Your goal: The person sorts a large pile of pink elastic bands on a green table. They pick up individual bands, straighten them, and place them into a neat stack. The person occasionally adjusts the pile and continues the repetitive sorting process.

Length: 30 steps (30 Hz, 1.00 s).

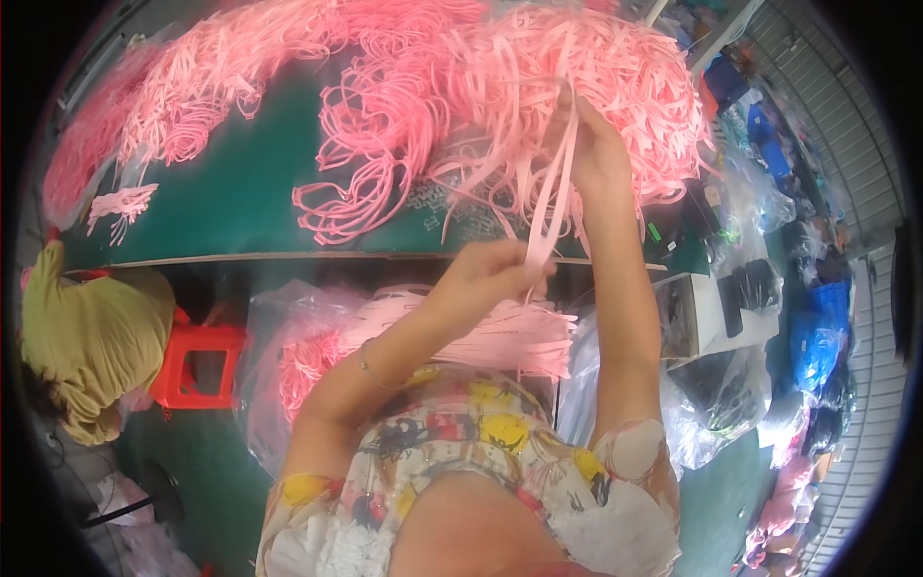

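The green bench (260, 173) carries a broad heap of pink straps (625, 87) and looser cord coils (370, 144). A flat pink bundle (500, 341) lies between the bench edge and the person's body. The right hand (588, 144), its forearm extended upward, pinches the upper part of a pale pink strap (553, 202); the left hand (500, 269), elbow bent, closes on its lower part, near the bench edge. Pale markings (428, 200) on the bench are illegible.
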Each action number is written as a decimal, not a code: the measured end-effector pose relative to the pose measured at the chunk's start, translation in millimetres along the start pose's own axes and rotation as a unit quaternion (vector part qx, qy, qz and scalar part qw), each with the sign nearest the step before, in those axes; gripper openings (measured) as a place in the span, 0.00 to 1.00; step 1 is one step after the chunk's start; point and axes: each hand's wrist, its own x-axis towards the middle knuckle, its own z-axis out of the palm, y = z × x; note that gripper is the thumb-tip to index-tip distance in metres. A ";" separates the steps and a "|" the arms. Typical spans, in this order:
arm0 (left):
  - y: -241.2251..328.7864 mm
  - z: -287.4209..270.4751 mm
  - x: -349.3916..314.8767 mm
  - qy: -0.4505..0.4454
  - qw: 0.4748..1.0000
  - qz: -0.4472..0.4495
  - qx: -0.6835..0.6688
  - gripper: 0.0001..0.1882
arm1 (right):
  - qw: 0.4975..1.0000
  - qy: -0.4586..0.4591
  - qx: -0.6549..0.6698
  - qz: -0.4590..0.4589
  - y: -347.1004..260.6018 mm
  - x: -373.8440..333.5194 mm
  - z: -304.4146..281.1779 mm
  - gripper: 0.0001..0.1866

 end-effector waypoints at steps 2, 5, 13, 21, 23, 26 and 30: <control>3.6 0.2 -14.1 -0.003 0.999 -0.027 0.020 0.10 | 0.998 0.015 0.050 -0.040 -9.9 7.7 -1.4 0.11; 17.0 -16.4 -34.7 -0.002 0.994 -0.072 0.081 0.10 | 0.993 -0.003 0.084 -0.079 -22.1 -3.4 12.4 0.10; 2.7 -123.4 -119.7 0.060 0.965 -0.179 0.180 0.11 | 0.950 0.223 -0.194 -0.096 2.9 -152.2 -5.3 0.12; -75.3 -187.6 -167.0 0.148 0.868 -0.184 0.437 0.13 | 0.755 0.348 -0.492 0.258 86.3 -267.9 -114.2 0.13; -80.6 -192.6 -173.8 0.191 0.873 -0.199 0.402 0.14 | 0.607 0.316 -0.635 0.358 79.3 -275.0 -115.1 0.14; -79.4 -203.0 -179.4 0.194 0.849 -0.193 0.452 0.16 | 0.524 0.212 -0.770 0.297 53.1 -256.0 -88.8 0.14; -70.0 -197.2 -171.0 0.174 0.740 -0.146 0.633 0.17 | 0.515 0.171 -0.830 -0.127 37.9 -159.8 -40.2 0.07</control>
